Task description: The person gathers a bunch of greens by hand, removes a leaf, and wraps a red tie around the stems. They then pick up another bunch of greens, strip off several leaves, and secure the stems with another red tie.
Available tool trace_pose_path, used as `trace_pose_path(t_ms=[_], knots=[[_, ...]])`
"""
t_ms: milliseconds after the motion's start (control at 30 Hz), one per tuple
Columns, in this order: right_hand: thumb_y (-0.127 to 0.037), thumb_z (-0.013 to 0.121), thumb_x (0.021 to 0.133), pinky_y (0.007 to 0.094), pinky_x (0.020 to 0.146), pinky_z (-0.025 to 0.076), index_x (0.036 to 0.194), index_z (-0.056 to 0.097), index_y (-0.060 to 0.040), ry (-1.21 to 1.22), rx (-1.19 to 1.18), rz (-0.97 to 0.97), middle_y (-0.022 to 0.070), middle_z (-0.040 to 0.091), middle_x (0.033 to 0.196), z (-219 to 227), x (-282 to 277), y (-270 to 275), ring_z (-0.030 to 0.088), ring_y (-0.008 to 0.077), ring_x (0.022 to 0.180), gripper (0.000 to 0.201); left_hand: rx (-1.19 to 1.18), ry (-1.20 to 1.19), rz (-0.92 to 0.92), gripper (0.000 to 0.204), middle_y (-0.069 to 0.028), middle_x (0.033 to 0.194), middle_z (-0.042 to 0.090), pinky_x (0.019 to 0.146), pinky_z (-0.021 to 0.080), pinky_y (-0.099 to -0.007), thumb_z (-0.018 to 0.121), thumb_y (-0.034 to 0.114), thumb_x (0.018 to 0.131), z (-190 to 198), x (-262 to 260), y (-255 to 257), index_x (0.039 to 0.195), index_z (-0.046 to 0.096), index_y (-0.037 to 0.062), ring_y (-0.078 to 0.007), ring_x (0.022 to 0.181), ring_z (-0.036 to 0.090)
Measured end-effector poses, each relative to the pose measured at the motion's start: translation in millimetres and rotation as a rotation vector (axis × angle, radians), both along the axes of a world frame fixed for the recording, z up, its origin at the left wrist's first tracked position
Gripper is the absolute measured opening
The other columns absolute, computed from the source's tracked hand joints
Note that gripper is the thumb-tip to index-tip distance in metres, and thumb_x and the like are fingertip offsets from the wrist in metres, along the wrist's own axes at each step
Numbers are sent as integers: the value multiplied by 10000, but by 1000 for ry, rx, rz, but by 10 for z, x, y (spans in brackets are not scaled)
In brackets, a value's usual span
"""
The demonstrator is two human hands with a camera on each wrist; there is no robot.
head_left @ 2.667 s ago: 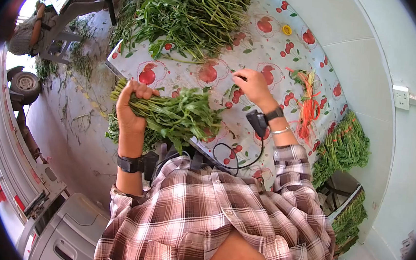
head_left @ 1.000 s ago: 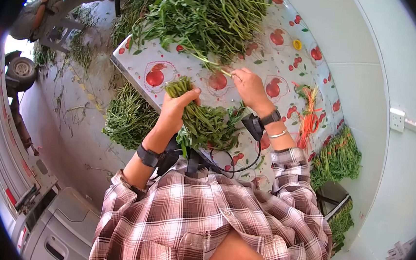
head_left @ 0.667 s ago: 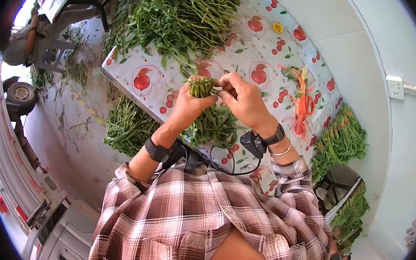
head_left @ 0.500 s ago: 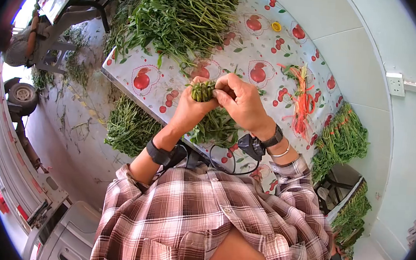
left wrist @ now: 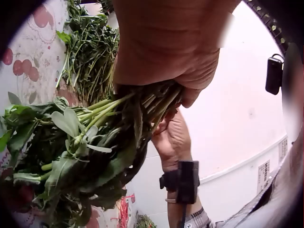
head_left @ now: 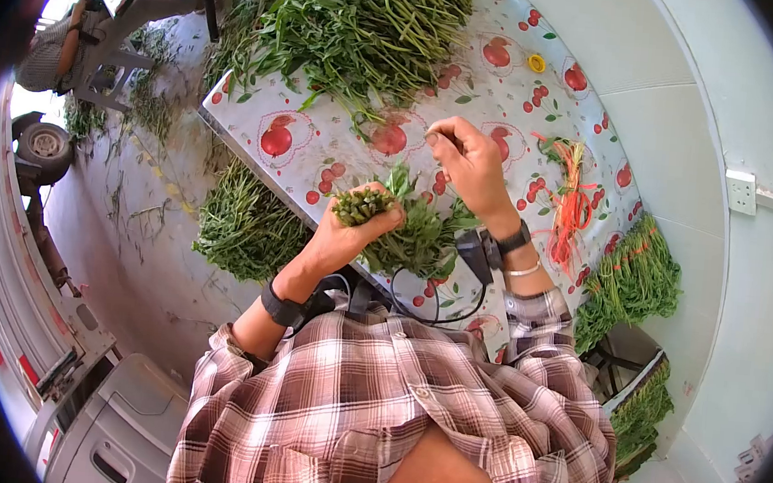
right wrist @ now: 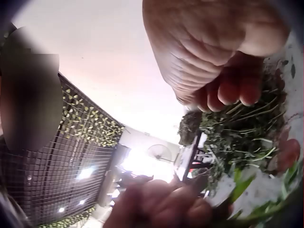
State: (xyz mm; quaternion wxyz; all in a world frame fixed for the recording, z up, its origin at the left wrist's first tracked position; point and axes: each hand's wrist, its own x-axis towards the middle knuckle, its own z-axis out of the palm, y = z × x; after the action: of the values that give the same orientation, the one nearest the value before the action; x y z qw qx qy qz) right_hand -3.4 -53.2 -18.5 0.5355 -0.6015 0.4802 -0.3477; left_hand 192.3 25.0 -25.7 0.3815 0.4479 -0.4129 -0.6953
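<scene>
My left hand (head_left: pixel 365 220) grips a bundle of leafy green stalks (head_left: pixel 414 236) by the stem ends, over the near edge of the cherry-print table (head_left: pixel 321 150). The cut stems stick up past the fingers and the leaves hang toward me. In the left wrist view the left hand (left wrist: pixel 166 52) is wrapped round the bundle (left wrist: pixel 80 142). My right hand (head_left: pixel 444 144) hovers apart from the bundle, fingers curled, near the edge of the big loose pile of greens (head_left: pixel 367 22). The right wrist view shows the right hand's curled fingers (right wrist: pixel 228 90) above the pile (right wrist: pixel 237 128); I see nothing clearly held.
Orange ties (head_left: pixel 573 197) lie on the table's right side, with a yellow ring (head_left: pixel 536 63) farther back. More greens lie on the floor at left (head_left: pixel 243 221), and bundles are stacked at right (head_left: pixel 633 279). A white wall (head_left: pixel 688 102) bounds the right.
Half a second ago both hands met at the bundle's stem ends. The right hand has since let go and moved away toward the pile, and the left hand has lowered the bundle toward me.
</scene>
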Motion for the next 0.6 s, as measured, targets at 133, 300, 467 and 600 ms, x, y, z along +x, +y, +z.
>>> trace_pose_path(t_ms=[133, 300, 467, 600], knots=[[-150, 591, 843, 286, 616, 444, 904, 624, -8, 248, -92, 118, 63, 604, 743, -619, 127, -267, 542, 139, 657, 159, 11, 126, 57, 108, 14, 772, 573, 690, 439, -242, 613, 133, 879, -105, 103, 79, 858, 565, 38, -74, 731, 514], [-229, 616, 785, 414, 666, 475, 861, 597, -24, 633, -293, 127, 142, 612, 789, -1110, 430, -520, 600, 332, 755, 219, 20, 166, 125, 121, 8, 750, 551, 673, 425, -255, 576, 144, 904, -161, 227, 105, 847, 551, 41, -87, 713, 507], [-254, 606, 781, 444, 668, 473, 844, 597, -42, 788, -288, 180, 138, 603, 784, -1342, 488, -668, 587, 354, 775, 222, 63, 100, 172, 105, -37, 737, 543, 736, 410, -302, 566, 117, 881, -179, 293, 52, 827, 517, 41, -145, 723, 512], [-223, 597, 790, 432, 634, 454, 811, 605, -37, 497, -254, 216, 137, 593, 778, -859, 303, -485, 576, 350, 724, 188, 115, 60, 273, 94, 10, 768, 568, 711, 434, -256, 610, 125, 867, -190, 277, -20, 871, 583, 35, -104, 736, 530]])
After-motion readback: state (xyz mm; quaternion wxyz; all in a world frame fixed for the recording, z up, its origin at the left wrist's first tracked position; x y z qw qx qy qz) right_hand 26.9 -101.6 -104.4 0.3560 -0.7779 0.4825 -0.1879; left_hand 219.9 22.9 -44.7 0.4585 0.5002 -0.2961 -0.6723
